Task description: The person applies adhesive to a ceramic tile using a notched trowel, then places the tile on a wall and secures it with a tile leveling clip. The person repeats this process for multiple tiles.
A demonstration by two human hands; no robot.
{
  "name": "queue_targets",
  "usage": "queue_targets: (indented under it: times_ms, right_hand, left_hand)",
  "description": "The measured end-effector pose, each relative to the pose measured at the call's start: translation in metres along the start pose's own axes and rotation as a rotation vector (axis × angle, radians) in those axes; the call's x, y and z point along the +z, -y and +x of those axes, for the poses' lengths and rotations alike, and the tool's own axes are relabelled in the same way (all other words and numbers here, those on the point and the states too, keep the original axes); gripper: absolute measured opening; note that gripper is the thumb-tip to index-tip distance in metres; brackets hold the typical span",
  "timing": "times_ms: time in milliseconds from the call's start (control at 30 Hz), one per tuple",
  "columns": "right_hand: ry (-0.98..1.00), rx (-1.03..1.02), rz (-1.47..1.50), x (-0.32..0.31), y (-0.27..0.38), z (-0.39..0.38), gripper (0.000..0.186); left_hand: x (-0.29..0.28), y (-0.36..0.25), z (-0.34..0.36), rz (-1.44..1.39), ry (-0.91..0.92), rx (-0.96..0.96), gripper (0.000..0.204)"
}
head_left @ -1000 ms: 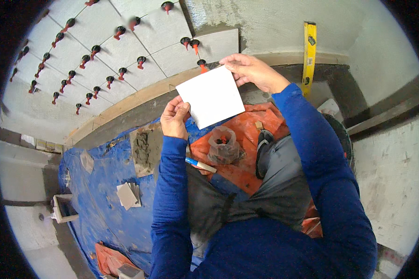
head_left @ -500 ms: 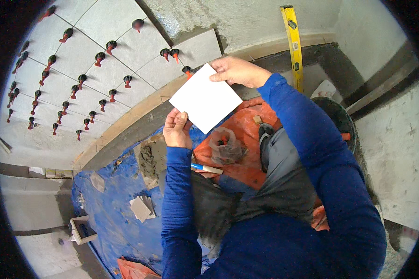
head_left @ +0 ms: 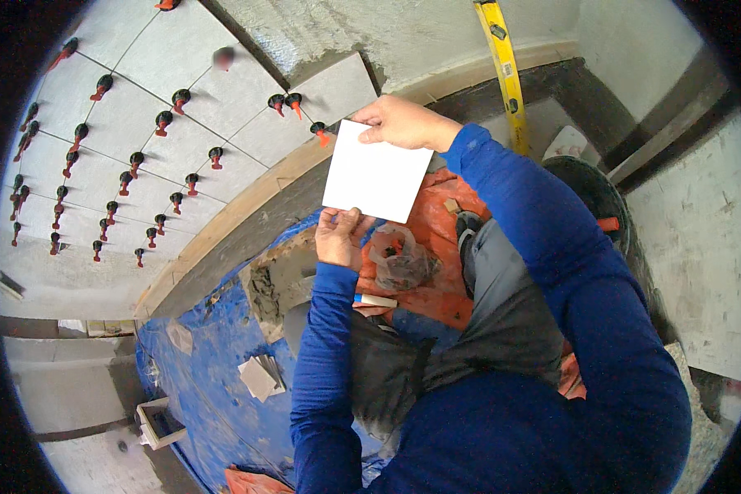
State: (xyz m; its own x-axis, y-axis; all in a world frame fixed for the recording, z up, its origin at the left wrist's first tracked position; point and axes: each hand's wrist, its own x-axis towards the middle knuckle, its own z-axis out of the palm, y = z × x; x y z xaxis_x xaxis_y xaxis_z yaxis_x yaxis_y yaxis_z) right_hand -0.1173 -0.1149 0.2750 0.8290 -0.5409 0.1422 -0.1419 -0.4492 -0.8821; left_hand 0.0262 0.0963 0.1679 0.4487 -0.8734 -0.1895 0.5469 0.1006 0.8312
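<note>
A white square tile (head_left: 378, 177) is held up in front of me by both hands. My right hand (head_left: 399, 123) grips its upper left corner, thumb on the white face. My left hand (head_left: 343, 236) pinches its lower edge. Just above and left of the tile, black-and-red levelling clips (head_left: 319, 134) stand on light tiles (head_left: 321, 95) set on the wall over a wooden batten (head_left: 247, 173).
A yellow spirit level (head_left: 507, 82) stands at the upper right, a dark bucket (head_left: 616, 255) right of my legs. Below lie an orange sheet (head_left: 449, 296), a plastic bag (head_left: 395, 263), a white-and-blue tool (head_left: 375, 300), a mortar board (head_left: 263, 280), a tile stack (head_left: 259, 379) and blue tarp (head_left: 206, 354).
The tile has been turned so its edges run more nearly level and upright. My right hand has shifted left along its top; my left hand has moved right beneath it. The view has shifted too.
</note>
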Motion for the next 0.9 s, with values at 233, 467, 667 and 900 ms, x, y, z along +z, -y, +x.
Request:
queue_targets:
  times_ms: [233,467,667,900]
  right_hand:
    - [-0.041,0.081,0.223,-0.009,-0.002,-0.005,0.028]
    - [-0.163,0.075,0.767,-0.003,0.02,0.0,0.038]
    - [0.037,0.104,0.818,0.011,0.03,-0.005,0.037]
    - [0.188,0.112,0.619,0.001,0.023,-0.008,0.034]
  left_hand:
    - [0.007,-0.011,0.0,-0.046,-0.026,0.027,0.026]
    - [0.016,-0.033,-0.004,-0.155,0.135,0.136,0.037]
    - [0.0,-0.039,0.005,-0.18,0.061,0.284,0.02]
    - [-0.018,-0.05,0.002,-0.127,0.063,0.321,0.017]
